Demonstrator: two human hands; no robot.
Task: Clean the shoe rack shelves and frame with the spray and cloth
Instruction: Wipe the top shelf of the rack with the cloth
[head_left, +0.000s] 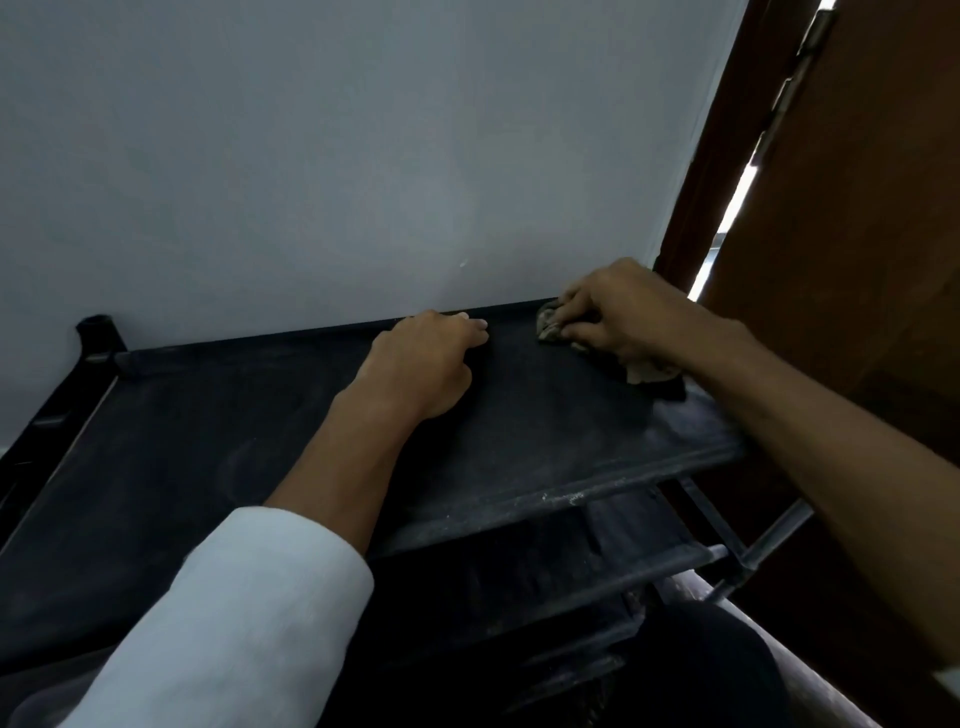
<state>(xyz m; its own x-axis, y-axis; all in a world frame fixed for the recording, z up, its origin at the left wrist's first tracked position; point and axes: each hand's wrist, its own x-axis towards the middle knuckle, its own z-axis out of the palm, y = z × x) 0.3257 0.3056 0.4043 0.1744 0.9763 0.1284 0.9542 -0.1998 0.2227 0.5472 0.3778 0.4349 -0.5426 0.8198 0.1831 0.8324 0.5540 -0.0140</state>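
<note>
Two hands are seen on the top shelf (218, 467) of the shoe rack. A crumpled cloth (550, 326) is gripped by the right hand (618, 312) at the far right corner. The left hand (426, 358) is laid knuckles-up, fingers apparently loosely curled, holding nothing.

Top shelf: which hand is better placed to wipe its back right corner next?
Right. The right hand already grips the cloth on the top shelf, close to that corner. The left hand rests bare mid-shelf, seemingly just bracing it.
</note>
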